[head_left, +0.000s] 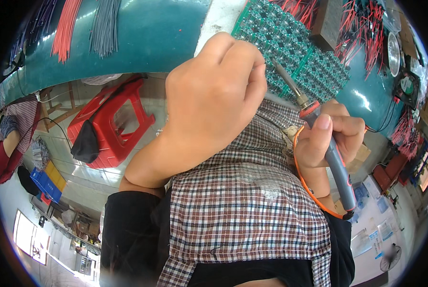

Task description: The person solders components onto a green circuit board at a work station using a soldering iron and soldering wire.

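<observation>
A cluttered workshop fills the frame, with a teal worktop (142, 43) curving across the top and a pale tiled floor at the left. Nearest, at lower centre, a checked cloth apron (245, 215) in brown, white and dark lines covers the person's lap over black clothing. Above it, the left hand (214, 95) is raised at centre frame, its fingers curled together into a loose fist; whether it holds anything cannot be told, as the back of the hand hides the palm. This hand blocks part of the worktop edge behind it. To the right, the right hand (331, 136) has its fingers clamped on one soldering iron (328, 143) with a grey handle and red collar, its metal tip pointing up and left toward the boards. An orange cord (307, 184) loops from the handle's end around the wrist. Beyond, at upper centre, a panel of many small green circuit boards (300, 57) lies on the worktop. Red wire bundles (362, 28) lie at upper right; one bunch of red wires (65, 26) and one of grey wires (104, 26) hang at upper left. One red plastic stool (111, 122) stands on the floor at left.
</observation>
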`<state>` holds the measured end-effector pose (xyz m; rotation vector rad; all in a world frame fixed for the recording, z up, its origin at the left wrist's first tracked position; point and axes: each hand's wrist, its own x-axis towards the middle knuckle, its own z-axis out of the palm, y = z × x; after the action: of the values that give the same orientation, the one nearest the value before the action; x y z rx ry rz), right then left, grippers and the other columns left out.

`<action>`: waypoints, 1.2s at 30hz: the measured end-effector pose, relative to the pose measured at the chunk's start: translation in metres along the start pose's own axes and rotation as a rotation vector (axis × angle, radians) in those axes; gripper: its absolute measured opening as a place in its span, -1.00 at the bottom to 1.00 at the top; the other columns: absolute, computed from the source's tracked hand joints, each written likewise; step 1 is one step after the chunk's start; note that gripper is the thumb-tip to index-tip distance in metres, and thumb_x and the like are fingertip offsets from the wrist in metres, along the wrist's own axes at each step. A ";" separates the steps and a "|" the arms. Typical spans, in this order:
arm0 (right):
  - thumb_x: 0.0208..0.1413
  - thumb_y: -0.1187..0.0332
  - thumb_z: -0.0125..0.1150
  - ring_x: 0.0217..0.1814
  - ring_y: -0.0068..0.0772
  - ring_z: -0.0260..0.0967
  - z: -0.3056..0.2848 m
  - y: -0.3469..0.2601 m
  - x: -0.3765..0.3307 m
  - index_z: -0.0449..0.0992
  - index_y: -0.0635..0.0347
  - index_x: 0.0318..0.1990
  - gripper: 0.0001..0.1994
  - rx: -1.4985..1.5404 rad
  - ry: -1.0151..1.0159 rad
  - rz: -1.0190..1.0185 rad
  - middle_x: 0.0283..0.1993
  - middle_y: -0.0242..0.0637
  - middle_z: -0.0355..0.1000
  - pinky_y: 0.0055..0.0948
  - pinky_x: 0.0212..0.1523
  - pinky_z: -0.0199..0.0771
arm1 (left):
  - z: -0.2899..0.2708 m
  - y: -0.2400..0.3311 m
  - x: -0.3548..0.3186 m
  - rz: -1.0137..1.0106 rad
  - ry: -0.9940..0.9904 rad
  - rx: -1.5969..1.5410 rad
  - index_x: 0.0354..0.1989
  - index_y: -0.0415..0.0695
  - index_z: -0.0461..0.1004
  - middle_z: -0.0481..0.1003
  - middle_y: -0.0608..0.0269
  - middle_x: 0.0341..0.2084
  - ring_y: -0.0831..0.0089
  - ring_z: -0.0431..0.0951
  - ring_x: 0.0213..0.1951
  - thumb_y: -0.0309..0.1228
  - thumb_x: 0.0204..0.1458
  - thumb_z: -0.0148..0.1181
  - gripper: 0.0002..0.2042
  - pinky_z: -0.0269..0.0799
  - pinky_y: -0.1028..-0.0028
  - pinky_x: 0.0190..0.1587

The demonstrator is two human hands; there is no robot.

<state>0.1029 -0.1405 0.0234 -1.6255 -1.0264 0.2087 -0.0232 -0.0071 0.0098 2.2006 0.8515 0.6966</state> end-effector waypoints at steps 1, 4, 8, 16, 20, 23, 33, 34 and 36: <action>0.10 0.42 0.13 -0.60 -0.63 0.02 -0.001 0.000 0.000 0.17 0.15 -0.39 -0.79 -0.015 -0.008 0.002 -0.62 -0.35 0.23 -0.54 -0.52 0.04 | 0.002 0.000 0.000 0.012 0.014 -0.020 -0.40 -0.11 0.53 0.44 0.37 -0.53 0.63 0.47 -0.59 -0.54 -0.04 0.34 -0.91 0.36 0.61 -0.56; 0.08 0.56 0.20 -0.63 -0.61 0.14 -0.008 0.008 -0.001 0.20 0.22 -0.34 -0.77 0.021 -0.064 -0.054 -0.60 -0.33 0.28 -0.56 -0.57 0.12 | 0.003 0.003 0.001 -0.005 0.004 0.000 -0.41 -0.10 0.53 0.44 0.39 -0.53 0.63 0.45 -0.61 -0.53 -0.05 0.35 -0.90 0.34 0.61 -0.56; 0.08 0.56 0.21 -0.64 -0.62 0.14 -0.002 0.008 -0.002 0.21 0.22 -0.34 -0.78 0.059 -0.023 -0.048 -0.61 -0.33 0.29 -0.58 -0.59 0.10 | 0.006 0.001 0.001 0.022 0.022 0.013 -0.41 -0.10 0.53 0.44 0.39 -0.54 0.62 0.42 -0.65 -0.53 -0.06 0.35 -0.90 0.32 0.60 -0.58; 0.07 0.56 0.22 -0.64 -0.60 0.17 -0.004 0.012 -0.002 0.21 0.23 -0.33 -0.76 0.061 -0.043 -0.063 -0.61 -0.32 0.29 -0.59 -0.59 0.13 | 0.005 0.003 0.001 -0.003 -0.011 0.026 -0.41 -0.09 0.53 0.46 0.39 -0.53 0.63 0.31 -0.70 -0.53 -0.07 0.35 -0.90 0.22 0.58 -0.62; 0.07 0.56 0.22 -0.64 -0.60 0.17 -0.004 0.012 -0.002 0.21 0.23 -0.32 -0.77 0.061 -0.038 -0.068 -0.61 -0.32 0.29 -0.59 -0.59 0.13 | 0.006 0.002 0.002 0.005 -0.011 0.020 -0.41 -0.09 0.53 0.46 0.39 -0.52 0.63 0.31 -0.70 -0.53 -0.07 0.36 -0.90 0.23 0.58 -0.61; 0.08 0.56 0.21 -0.64 -0.60 0.16 -0.006 0.010 -0.003 0.21 0.23 -0.33 -0.77 0.059 -0.033 -0.058 -0.61 -0.31 0.29 -0.59 -0.59 0.13 | 0.004 0.004 0.003 0.004 -0.010 0.018 -0.41 -0.09 0.53 0.46 0.39 -0.51 0.63 0.32 -0.70 -0.53 -0.07 0.36 -0.90 0.25 0.59 -0.60; 0.10 0.48 0.12 -0.62 -0.66 0.05 0.001 0.002 0.002 0.21 0.17 -0.42 -0.83 0.016 0.032 0.015 -0.62 -0.38 0.23 -0.57 -0.57 0.01 | 0.008 0.004 0.004 0.019 -0.003 0.041 -0.41 -0.09 0.53 0.46 0.40 -0.52 0.62 0.36 -0.68 -0.52 -0.07 0.36 -0.89 0.29 0.58 -0.59; 0.10 0.49 0.12 -0.62 -0.67 0.04 0.001 0.001 0.003 0.21 0.17 -0.42 -0.82 0.026 0.044 0.026 -0.62 -0.40 0.22 -0.57 -0.57 0.00 | 0.008 0.005 0.004 0.019 -0.004 0.050 -0.41 -0.08 0.54 0.46 0.40 -0.52 0.61 0.36 -0.68 -0.52 -0.07 0.36 -0.90 0.29 0.57 -0.59; 0.10 0.49 0.12 -0.63 -0.67 0.03 0.000 -0.001 0.004 0.21 0.17 -0.43 -0.82 0.024 0.050 0.040 -0.62 -0.40 0.21 -0.58 -0.57 -0.01 | 0.008 0.008 0.005 0.016 -0.015 0.058 -0.41 -0.09 0.54 0.46 0.40 -0.52 0.61 0.36 -0.68 -0.52 -0.07 0.36 -0.90 0.28 0.57 -0.60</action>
<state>0.1047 -0.1377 0.0254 -1.6233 -0.9502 0.2054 -0.0116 -0.0111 0.0116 2.2634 0.8575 0.6695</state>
